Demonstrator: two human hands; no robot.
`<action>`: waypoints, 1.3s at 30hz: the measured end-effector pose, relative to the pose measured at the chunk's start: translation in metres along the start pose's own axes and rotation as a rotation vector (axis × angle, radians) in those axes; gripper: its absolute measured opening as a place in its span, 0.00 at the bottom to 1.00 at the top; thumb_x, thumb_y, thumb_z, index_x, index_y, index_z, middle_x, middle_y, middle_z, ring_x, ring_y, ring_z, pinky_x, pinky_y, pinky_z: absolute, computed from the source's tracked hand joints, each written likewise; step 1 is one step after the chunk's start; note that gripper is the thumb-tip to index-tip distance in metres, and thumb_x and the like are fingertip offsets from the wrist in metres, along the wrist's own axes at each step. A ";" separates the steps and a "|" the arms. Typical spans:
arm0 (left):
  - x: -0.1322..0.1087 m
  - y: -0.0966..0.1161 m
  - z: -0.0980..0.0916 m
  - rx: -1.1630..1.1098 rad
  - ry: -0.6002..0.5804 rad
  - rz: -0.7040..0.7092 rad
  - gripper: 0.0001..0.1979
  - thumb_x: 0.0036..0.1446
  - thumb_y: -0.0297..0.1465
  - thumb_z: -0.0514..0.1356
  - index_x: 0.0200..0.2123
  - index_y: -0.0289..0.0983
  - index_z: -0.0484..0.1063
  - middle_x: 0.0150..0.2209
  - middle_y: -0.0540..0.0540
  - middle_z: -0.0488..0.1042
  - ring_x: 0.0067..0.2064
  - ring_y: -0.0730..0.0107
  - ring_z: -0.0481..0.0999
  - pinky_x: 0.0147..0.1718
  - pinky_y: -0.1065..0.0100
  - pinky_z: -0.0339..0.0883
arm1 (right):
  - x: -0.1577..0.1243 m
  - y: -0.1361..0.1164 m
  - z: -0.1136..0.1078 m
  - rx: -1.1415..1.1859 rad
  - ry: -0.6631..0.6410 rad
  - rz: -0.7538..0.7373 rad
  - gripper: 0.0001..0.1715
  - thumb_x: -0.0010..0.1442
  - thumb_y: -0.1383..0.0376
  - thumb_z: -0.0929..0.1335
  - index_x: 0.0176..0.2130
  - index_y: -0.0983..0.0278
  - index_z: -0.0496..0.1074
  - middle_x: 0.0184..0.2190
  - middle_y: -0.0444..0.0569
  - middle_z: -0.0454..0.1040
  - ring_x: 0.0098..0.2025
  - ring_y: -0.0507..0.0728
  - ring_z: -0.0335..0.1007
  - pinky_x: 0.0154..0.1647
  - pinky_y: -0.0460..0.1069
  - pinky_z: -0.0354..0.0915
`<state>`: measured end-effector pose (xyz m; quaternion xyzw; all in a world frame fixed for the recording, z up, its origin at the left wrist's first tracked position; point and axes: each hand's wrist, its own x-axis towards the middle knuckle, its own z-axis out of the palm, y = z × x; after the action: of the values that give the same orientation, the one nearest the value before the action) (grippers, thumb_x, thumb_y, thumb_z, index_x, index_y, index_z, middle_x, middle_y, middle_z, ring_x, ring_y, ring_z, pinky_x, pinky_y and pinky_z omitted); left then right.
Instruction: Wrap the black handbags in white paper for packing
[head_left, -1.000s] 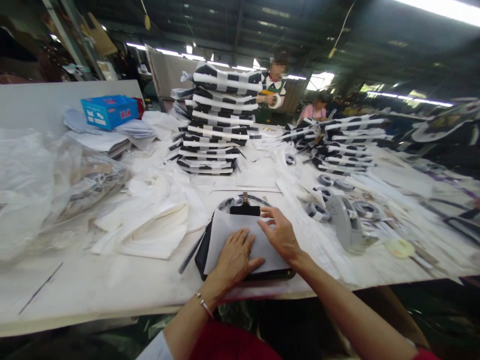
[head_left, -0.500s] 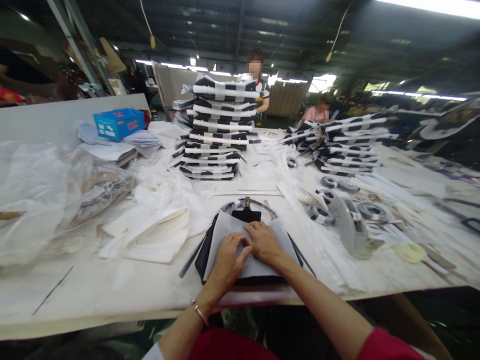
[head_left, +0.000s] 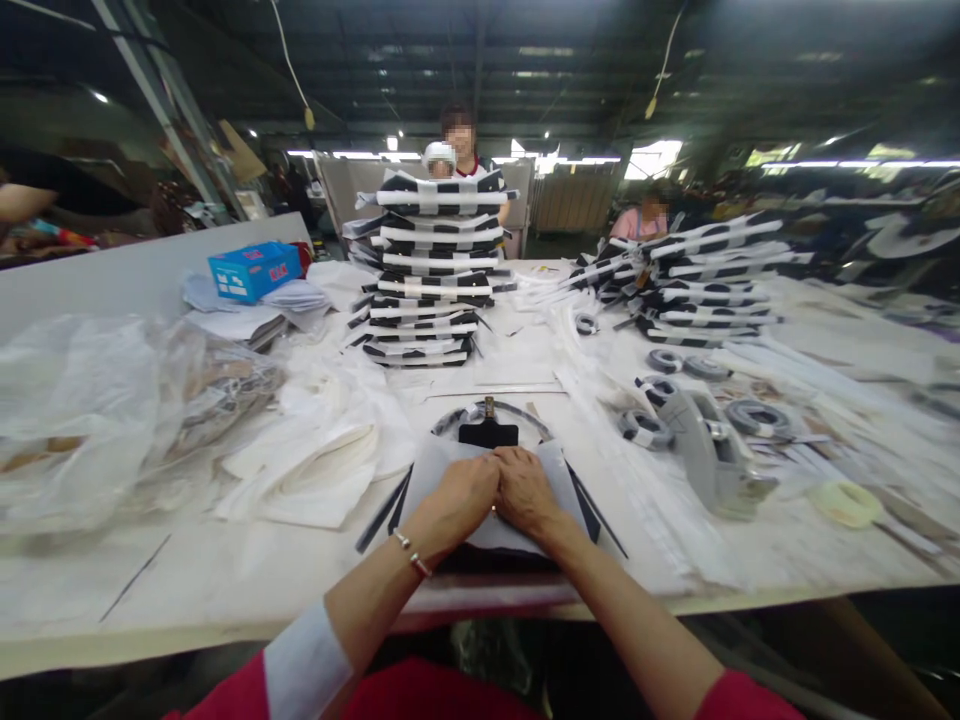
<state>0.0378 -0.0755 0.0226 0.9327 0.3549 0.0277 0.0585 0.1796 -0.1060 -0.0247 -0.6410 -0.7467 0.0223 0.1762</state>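
Note:
A black bag [head_left: 495,562] lies on the table in front of me, its front covered by a pale translucent sheet [head_left: 431,470]. A black tab with a gold metal piece [head_left: 489,408] sticks up at its top, with the curved handle [head_left: 536,420] behind. My left hand [head_left: 469,490] rests on the sheet, fingers bent and closed, wearing a bracelet [head_left: 411,552] at the wrist. Touching it, my right hand [head_left: 525,485] has its fingers curled together just below the black tab. Whatever the fingertips pinch is hidden by the hands.
Wrapped black-and-white bundles form a tall stack [head_left: 435,290] ahead and another pile [head_left: 705,290] at right. A tape dispenser [head_left: 712,450] and coiled straps [head_left: 645,430] lie to the right. White sheets [head_left: 315,470], plastic bags [head_left: 75,410] and a blue box [head_left: 255,270] are left. Co-workers [head_left: 641,222] are behind.
My left hand has moved up and turned over, its fingers now closed against my right hand. My right hand's fingers have curled in. A co-worker behind the stack has shifted left.

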 end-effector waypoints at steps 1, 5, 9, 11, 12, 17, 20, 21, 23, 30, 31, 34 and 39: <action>0.006 -0.003 0.002 0.018 0.027 -0.021 0.12 0.63 0.21 0.50 0.43 0.31 0.72 0.40 0.36 0.76 0.41 0.55 0.77 0.41 0.58 0.69 | 0.000 -0.001 -0.001 0.011 0.010 -0.001 0.18 0.64 0.60 0.66 0.51 0.61 0.72 0.52 0.54 0.73 0.54 0.62 0.65 0.57 0.56 0.57; 0.012 -0.015 0.015 0.060 0.130 -0.071 0.11 0.66 0.26 0.51 0.43 0.33 0.72 0.46 0.37 0.74 0.51 0.54 0.72 0.52 0.54 0.63 | -0.001 -0.004 -0.004 0.029 0.063 -0.003 0.20 0.63 0.56 0.67 0.52 0.62 0.72 0.51 0.55 0.74 0.53 0.63 0.66 0.57 0.57 0.58; 0.005 -0.019 0.025 0.060 0.183 -0.117 0.11 0.68 0.32 0.51 0.43 0.37 0.73 0.43 0.40 0.74 0.46 0.57 0.72 0.47 0.55 0.64 | -0.001 -0.004 -0.003 0.042 0.094 -0.001 0.22 0.62 0.56 0.68 0.53 0.63 0.72 0.52 0.55 0.74 0.54 0.63 0.66 0.59 0.57 0.57; 0.003 -0.019 0.027 0.056 0.205 -0.139 0.11 0.68 0.34 0.52 0.43 0.38 0.73 0.42 0.40 0.74 0.45 0.56 0.71 0.45 0.56 0.64 | -0.001 -0.004 -0.002 0.051 0.105 0.002 0.21 0.62 0.58 0.68 0.53 0.63 0.72 0.52 0.54 0.74 0.54 0.62 0.66 0.59 0.57 0.56; 0.004 -0.019 0.028 0.053 0.216 -0.147 0.11 0.68 0.35 0.52 0.42 0.38 0.73 0.41 0.40 0.74 0.45 0.56 0.71 0.44 0.56 0.64 | -0.001 -0.004 -0.001 0.054 0.109 0.007 0.20 0.63 0.60 0.67 0.53 0.63 0.72 0.52 0.54 0.74 0.54 0.61 0.66 0.59 0.57 0.56; 0.007 -0.021 0.033 0.037 0.256 -0.176 0.14 0.69 0.35 0.50 0.37 0.38 0.73 0.35 0.41 0.74 0.41 0.56 0.72 0.42 0.57 0.63 | 0.000 -0.003 0.000 0.001 0.081 0.041 0.14 0.67 0.64 0.64 0.49 0.61 0.73 0.44 0.51 0.77 0.48 0.61 0.68 0.51 0.55 0.59; 0.010 -0.025 0.039 0.016 0.280 -0.207 0.14 0.69 0.34 0.49 0.37 0.37 0.72 0.34 0.41 0.74 0.41 0.56 0.73 0.42 0.57 0.64 | 0.001 -0.003 0.001 -0.057 0.074 0.062 0.13 0.69 0.60 0.62 0.47 0.61 0.73 0.40 0.52 0.76 0.45 0.61 0.68 0.47 0.54 0.59; 0.011 -0.026 0.042 0.006 0.292 -0.226 0.14 0.69 0.33 0.49 0.38 0.37 0.72 0.35 0.41 0.75 0.41 0.56 0.73 0.42 0.57 0.64 | 0.001 -0.003 0.001 -0.071 0.073 0.070 0.14 0.69 0.59 0.62 0.47 0.61 0.73 0.40 0.52 0.76 0.44 0.61 0.67 0.46 0.54 0.58; 0.014 -0.030 0.047 -0.017 0.328 -0.281 0.13 0.69 0.32 0.48 0.46 0.34 0.71 0.41 0.39 0.76 0.42 0.56 0.75 0.43 0.57 0.66 | 0.003 -0.003 0.002 -0.094 0.069 0.083 0.16 0.69 0.56 0.62 0.46 0.61 0.73 0.40 0.52 0.76 0.44 0.61 0.67 0.45 0.54 0.58; 0.020 -0.040 0.057 -0.211 0.419 -0.395 0.30 0.65 0.29 0.52 0.68 0.33 0.47 0.63 0.32 0.63 0.56 0.54 0.72 0.49 0.59 0.68 | 0.007 -0.001 0.005 -0.124 0.055 0.088 0.20 0.70 0.52 0.60 0.46 0.61 0.72 0.40 0.52 0.76 0.44 0.61 0.68 0.46 0.54 0.57; 0.019 -0.041 0.057 -0.268 0.406 -0.399 0.31 0.64 0.29 0.53 0.68 0.34 0.47 0.64 0.32 0.62 0.56 0.53 0.72 0.50 0.58 0.68 | 0.007 -0.001 0.005 -0.124 0.052 0.089 0.20 0.70 0.52 0.60 0.46 0.61 0.72 0.40 0.52 0.76 0.44 0.61 0.68 0.45 0.54 0.57; 0.018 -0.043 0.053 -0.376 0.379 -0.429 0.34 0.61 0.28 0.56 0.68 0.34 0.48 0.64 0.32 0.63 0.55 0.50 0.74 0.51 0.54 0.67 | 0.007 -0.001 0.006 -0.117 0.065 0.097 0.20 0.70 0.52 0.60 0.48 0.62 0.71 0.41 0.53 0.76 0.44 0.61 0.69 0.46 0.54 0.57; 0.016 -0.044 0.045 -0.482 0.412 -0.429 0.24 0.59 0.28 0.56 0.59 0.37 0.63 0.52 0.40 0.75 0.48 0.57 0.77 0.47 0.59 0.69 | 0.005 0.001 0.009 -0.023 0.132 0.154 0.17 0.69 0.55 0.62 0.49 0.64 0.68 0.41 0.54 0.76 0.44 0.62 0.71 0.46 0.54 0.59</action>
<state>0.0252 -0.0366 -0.0272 0.7715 0.5298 0.2845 0.2078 0.1769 -0.0991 -0.0320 -0.6985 -0.6824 -0.0151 0.2151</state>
